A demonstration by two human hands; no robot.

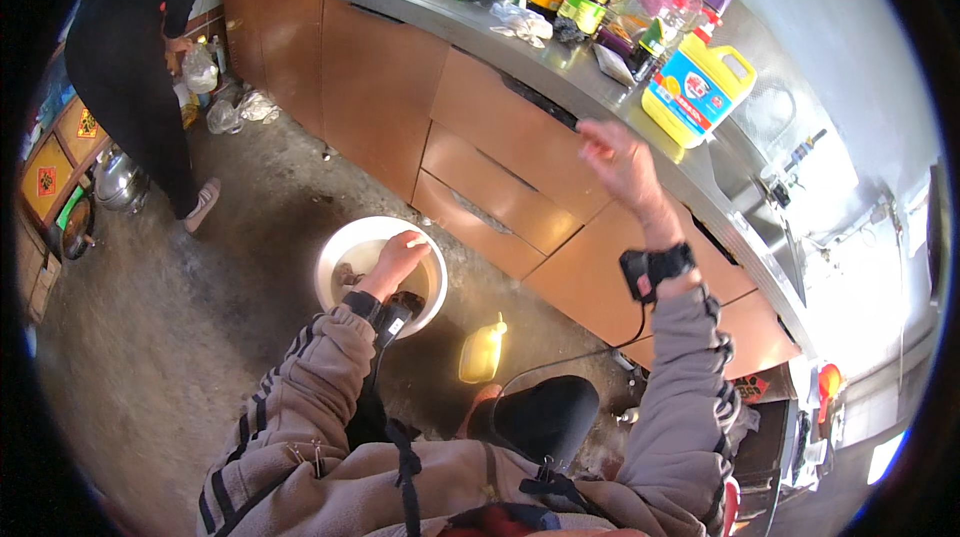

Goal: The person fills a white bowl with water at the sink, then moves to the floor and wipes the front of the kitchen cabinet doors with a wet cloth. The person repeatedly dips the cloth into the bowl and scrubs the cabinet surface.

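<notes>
A white bucket [324, 267] stands on the floor before me, with liquid and a dark wet cloth-like thing [346, 274] in it. My left hand [396, 261] is over the bucket with its fingers curled. A small pale spot shows at its fingertips, and I cannot tell whether it is something held. My right hand [621, 162] is raised in front of the cabinet drawers, just below the counter edge. It is slightly blurred, fingers loosely bent and apart, with nothing visible in them. The nearest large thing to it is a yellow detergent jug [694, 92] with a red cap on the counter.
A yellow bottle [482, 351] lies on the floor between the bucket and my leg. Oil bottles [581, 8] and cloths [521, 23] crowd the steel counter [420, 8]. Another person [135, 49] stands at the left, holding a plastic bag [199, 70]. A cable [570, 357] runs from my right wrist.
</notes>
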